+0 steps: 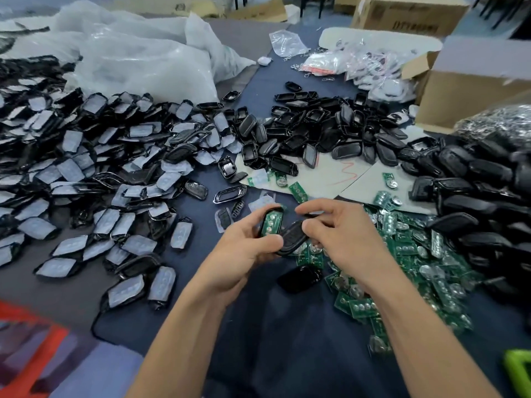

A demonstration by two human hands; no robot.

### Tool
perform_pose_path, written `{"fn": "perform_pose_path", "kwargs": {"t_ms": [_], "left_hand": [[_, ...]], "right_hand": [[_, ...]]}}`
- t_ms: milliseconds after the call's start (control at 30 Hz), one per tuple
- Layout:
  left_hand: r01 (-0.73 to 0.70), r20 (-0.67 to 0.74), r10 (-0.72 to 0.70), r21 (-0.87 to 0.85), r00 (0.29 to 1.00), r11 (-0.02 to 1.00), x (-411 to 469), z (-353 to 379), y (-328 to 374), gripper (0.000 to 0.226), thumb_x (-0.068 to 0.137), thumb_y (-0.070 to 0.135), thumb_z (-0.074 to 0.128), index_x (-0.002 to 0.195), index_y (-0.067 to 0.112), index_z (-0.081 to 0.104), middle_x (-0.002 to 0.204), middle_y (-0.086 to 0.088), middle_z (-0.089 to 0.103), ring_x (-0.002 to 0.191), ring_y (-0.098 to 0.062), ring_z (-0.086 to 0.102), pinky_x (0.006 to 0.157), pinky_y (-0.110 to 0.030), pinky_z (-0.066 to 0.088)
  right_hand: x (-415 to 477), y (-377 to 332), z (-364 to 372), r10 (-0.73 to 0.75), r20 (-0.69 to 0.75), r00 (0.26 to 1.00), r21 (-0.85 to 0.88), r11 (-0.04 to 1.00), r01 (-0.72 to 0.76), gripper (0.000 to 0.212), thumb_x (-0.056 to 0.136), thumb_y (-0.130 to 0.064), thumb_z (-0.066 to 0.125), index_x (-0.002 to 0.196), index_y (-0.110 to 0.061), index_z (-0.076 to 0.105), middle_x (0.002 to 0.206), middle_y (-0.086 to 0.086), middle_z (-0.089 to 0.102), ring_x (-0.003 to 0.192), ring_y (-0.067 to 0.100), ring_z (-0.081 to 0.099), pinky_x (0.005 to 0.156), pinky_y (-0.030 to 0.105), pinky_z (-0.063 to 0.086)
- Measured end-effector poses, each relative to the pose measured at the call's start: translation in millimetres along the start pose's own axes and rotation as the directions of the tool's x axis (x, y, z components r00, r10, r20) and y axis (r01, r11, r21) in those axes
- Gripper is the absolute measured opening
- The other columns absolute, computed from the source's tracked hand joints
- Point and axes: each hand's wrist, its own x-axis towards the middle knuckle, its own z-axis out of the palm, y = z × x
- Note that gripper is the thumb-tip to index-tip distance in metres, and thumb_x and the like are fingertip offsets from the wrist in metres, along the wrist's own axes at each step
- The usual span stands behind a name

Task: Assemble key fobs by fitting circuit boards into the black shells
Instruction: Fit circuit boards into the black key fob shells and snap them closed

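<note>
Two black halves were held over the dark cloth (201,209): an open shell (276,210), with a circuit board (271,223) seated inside, was gripped in the curled fingers of the left hand (244,251), and a cover (293,239) was pinched by the right hand (342,237), touching it. Ideally the cover would be squared edge to edge before being pressed shut, lest the board be dislodged.

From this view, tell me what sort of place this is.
Probably a key fob assembly workshop: heaps of black shells, a pile of green circuit boards, cardboard cartons, and the left hand holding a board-fitted shell while the right hand grips a black cover.
</note>
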Motion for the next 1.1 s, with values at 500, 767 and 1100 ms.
{"fn": "perform_pose_path", "kwargs": {"t_ms": [500,767,1100], "left_hand": [[-0.086,-0.290,0.163,0.261,0.943,0.961,7.7,32.0,-14.9,0.037,0.086,-0.008,0.068,0.084,0.028,0.075,0.084,0.001,0.073,0.078,-0.010,0.064,0.074,-0.026,0.055],[-0.071,-0.205,0.123,0.242,0.971,0.968,4.1,42.9,-12.3,0.032,0.099,-0.001,0.057,0.100,0.022,0.078,0.093,0.001,0.080,0.085,-0.009,0.074,0.072,-0.017,0.055],[-0.060,-0.367,0.068,0.035,0.928,0.998,3.8,41.6,-8.7,0.031,0.094,0.026,0.053,0.100,0.028,0.083,0.095,0.004,0.075,0.091,-0.008,0.068,0.091,-0.031,0.054]], "right_hand": [[-27.6,3.7,46.7,0.227,-0.456,0.860,0.085,0.974,-0.212,0.026,0.083,-0.045,0.073,0.071,-0.024,0.066,0.066,-0.020,0.067,0.065,0.000,0.060,0.055,0.015,0.037],[-14.6,1.4,49.6,0.433,-0.350,0.830,0.424,0.864,-0.272,0.028,0.062,-0.042,0.075,0.065,-0.017,0.064,0.069,0.011,0.071,0.075,0.037,0.070,0.074,0.053,0.060],[-26.1,12.7,23.0,0.330,0.063,0.942,0.914,0.361,-0.187,0.019,0.096,0.007,0.059,0.110,-0.006,0.059,0.104,0.018,0.076,0.095,0.028,0.074,0.077,0.037,0.065]]}}
